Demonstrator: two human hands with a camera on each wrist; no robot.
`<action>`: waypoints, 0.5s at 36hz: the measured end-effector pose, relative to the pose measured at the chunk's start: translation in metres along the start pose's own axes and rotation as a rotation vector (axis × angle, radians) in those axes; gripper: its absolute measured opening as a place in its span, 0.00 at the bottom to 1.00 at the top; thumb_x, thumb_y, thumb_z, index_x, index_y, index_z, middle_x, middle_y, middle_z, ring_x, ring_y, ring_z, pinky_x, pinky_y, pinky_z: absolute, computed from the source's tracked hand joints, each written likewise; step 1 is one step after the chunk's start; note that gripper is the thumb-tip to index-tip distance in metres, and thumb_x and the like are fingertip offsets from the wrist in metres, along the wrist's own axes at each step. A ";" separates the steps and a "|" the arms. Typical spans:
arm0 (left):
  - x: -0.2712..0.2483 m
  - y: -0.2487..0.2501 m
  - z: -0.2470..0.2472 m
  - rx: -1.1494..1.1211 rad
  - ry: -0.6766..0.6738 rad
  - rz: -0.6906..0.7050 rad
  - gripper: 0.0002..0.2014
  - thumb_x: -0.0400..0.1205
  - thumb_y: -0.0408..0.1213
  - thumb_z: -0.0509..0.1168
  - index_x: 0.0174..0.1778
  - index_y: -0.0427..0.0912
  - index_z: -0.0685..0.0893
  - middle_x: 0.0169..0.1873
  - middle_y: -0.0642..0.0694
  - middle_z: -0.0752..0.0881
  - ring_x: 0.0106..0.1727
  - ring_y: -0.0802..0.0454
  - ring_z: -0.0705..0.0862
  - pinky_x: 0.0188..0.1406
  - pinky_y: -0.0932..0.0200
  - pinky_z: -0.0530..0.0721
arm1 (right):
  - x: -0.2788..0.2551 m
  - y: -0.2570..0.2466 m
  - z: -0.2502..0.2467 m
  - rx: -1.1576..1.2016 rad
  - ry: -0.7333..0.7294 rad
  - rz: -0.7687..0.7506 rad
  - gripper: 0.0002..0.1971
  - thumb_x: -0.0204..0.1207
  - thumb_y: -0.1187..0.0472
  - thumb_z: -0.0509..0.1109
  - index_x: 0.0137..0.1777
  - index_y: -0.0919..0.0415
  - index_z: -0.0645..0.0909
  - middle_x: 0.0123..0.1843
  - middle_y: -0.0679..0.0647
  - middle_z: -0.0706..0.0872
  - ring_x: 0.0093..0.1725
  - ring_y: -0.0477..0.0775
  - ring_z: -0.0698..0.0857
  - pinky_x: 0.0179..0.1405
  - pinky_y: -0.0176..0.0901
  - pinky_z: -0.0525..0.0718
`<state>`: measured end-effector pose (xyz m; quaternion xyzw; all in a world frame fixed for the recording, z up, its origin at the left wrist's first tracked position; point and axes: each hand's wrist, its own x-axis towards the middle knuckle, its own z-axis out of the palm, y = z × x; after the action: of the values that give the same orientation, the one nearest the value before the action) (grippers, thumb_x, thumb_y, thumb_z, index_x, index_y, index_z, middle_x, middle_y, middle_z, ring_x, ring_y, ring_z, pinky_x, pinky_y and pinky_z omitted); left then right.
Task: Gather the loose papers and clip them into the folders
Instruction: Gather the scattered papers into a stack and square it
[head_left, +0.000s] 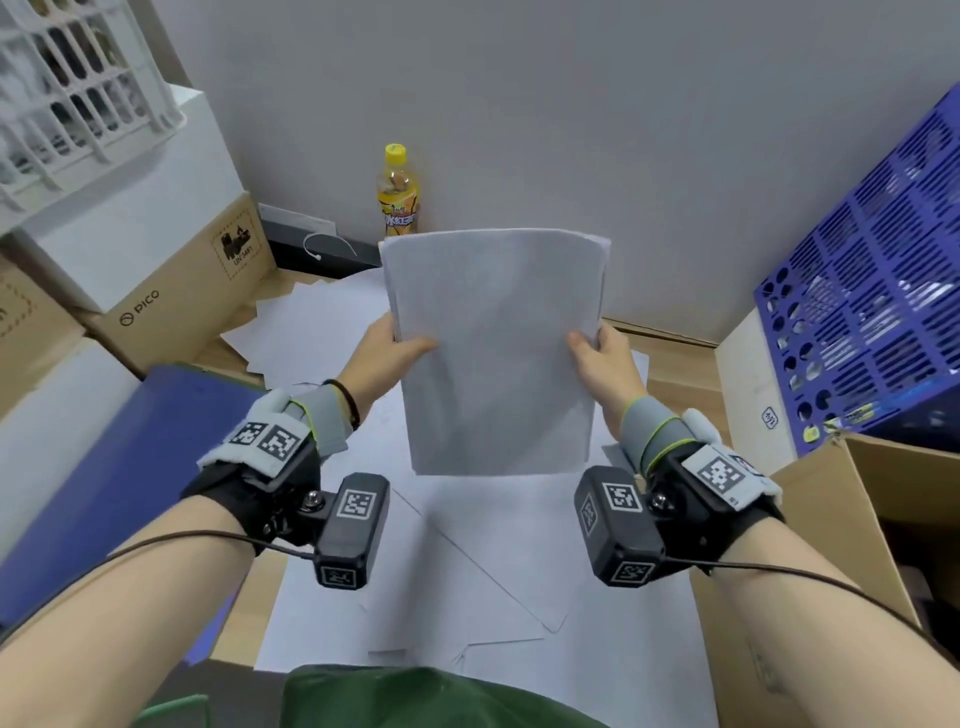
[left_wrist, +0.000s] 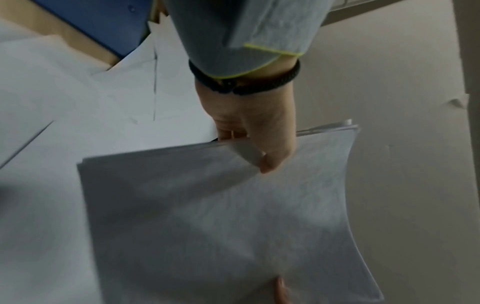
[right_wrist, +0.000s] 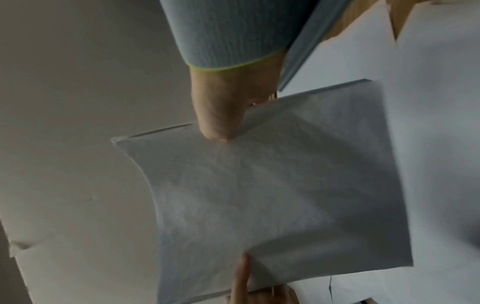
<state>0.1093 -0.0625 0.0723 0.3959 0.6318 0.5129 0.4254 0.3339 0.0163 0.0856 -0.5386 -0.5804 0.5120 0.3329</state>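
Both hands hold a gathered stack of papers (head_left: 496, 353) upright above the middle of the desk (head_left: 675, 395), the left hand (head_left: 387, 353) pinching its left edge and the right hand (head_left: 605, 358) its right edge, thumbs on the near face. Held this way by both sides, the sheets can probably be squared. More loose sheets (head_left: 467, 561) lie beneath; the blue folder (head_left: 130, 467) waits at the desk's left edge.
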 end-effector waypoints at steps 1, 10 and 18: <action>0.003 0.001 -0.005 0.025 0.019 0.029 0.20 0.81 0.31 0.66 0.69 0.47 0.74 0.60 0.50 0.83 0.56 0.55 0.84 0.48 0.63 0.85 | 0.000 -0.002 -0.003 -0.022 -0.010 0.001 0.12 0.83 0.64 0.58 0.60 0.52 0.79 0.59 0.52 0.86 0.58 0.56 0.85 0.61 0.53 0.83; 0.017 0.016 -0.031 0.558 -0.132 0.237 0.36 0.69 0.47 0.79 0.72 0.53 0.74 0.68 0.55 0.76 0.71 0.52 0.74 0.74 0.50 0.70 | -0.012 0.006 0.029 -0.417 -0.346 -0.009 0.14 0.76 0.67 0.58 0.32 0.53 0.75 0.39 0.54 0.82 0.44 0.53 0.80 0.48 0.55 0.83; 0.003 0.008 -0.041 0.426 -0.266 0.025 0.03 0.78 0.42 0.72 0.43 0.48 0.86 0.40 0.52 0.89 0.36 0.62 0.88 0.37 0.65 0.84 | -0.015 -0.006 0.032 -0.355 -0.456 -0.071 0.07 0.81 0.67 0.62 0.44 0.57 0.79 0.43 0.54 0.83 0.42 0.50 0.81 0.44 0.43 0.80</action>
<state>0.0705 -0.0711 0.0840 0.5486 0.6590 0.3169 0.4053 0.3050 -0.0056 0.0853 -0.4388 -0.7393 0.4984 0.1124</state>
